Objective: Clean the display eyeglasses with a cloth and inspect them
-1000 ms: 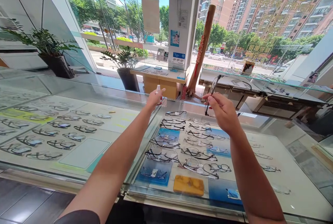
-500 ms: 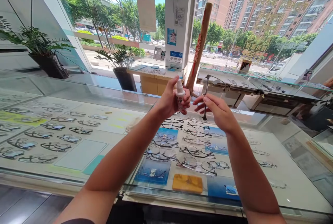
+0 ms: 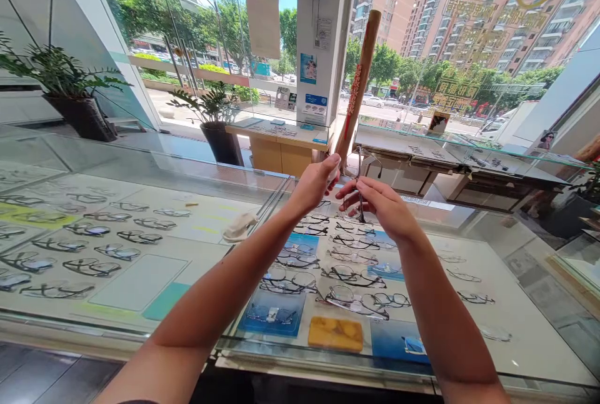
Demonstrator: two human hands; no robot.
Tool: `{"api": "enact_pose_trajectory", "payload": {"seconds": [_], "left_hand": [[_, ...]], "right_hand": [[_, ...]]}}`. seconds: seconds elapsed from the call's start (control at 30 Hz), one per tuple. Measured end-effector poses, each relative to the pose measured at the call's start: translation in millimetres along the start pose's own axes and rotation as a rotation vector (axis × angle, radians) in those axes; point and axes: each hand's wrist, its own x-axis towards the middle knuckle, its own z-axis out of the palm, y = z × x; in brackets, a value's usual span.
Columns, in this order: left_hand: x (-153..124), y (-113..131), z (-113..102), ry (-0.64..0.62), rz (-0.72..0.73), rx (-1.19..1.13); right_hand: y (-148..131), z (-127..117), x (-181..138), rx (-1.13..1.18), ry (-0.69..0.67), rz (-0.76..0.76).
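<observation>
My left hand (image 3: 313, 186) is closed around a small white spray bottle (image 3: 332, 174), mostly hidden by the fingers and thumb. Just to its right, my right hand (image 3: 382, 205) pinches a pair of thin dark-framed eyeglasses (image 3: 360, 161). The glasses are held edge-on and upright, one temple sticking out to the right. A small gap separates bottle and glasses. Both hands are raised over a glass display counter (image 3: 262, 182), in which rows of eyeglasses (image 3: 354, 276) are laid out.
A crumpled pale cloth (image 3: 240, 227) lies on the counter's left part. Inside the case are a yellow-brown block (image 3: 335, 334) and blue trays (image 3: 272, 314). Beyond stand a potted plant (image 3: 220, 135), a leaning wooden post (image 3: 360, 88) and more display cases (image 3: 412, 157) by the window.
My left hand has turned and lowered, so the bottle's front no longer shows. My right hand has moved slightly left and down with the glasses. The cloth now shows more clearly.
</observation>
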Motion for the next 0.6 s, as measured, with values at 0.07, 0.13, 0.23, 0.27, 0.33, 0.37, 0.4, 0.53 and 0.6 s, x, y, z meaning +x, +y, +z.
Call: {"api": "enact_pose_trajectory", "payload": {"seconds": [0.07,0.13,0.23,0.27,0.33,0.37,0.4,0.53,0.6], "left_hand": [[0,-1,0,0.002,0.014,0.02],[0,-1,0,0.001,0.022,0.033],[0,-2,0,0.017,0.012,0.033],[0,-2,0,0.025,0.009,0.031],[0,-1,1,0.032,0.011,0.03],[-1,0,1,0.029,0.019,0.035],[-1,1,0,0.027,0.029,0.047],[-6,6,0,0.013,0.079,0.164],[-10,9,1,-0.009,0.102,0.231]], "right_hand": [[1,0,0,0.023,-0.006,0.005],[1,1,0,0.037,-0.01,0.008],[0,1,-1,0.043,-0.01,0.013],[-1,0,-1,0.045,-0.007,0.014],[0,-1,-1,0.058,0.005,0.01],[1,-2,0,0.072,0.013,0.006],[2,-3,1,0.091,0.023,0.001],[8,-7,6,0.19,0.084,-0.017],[10,-8,9,0.237,0.138,-0.025]]}}
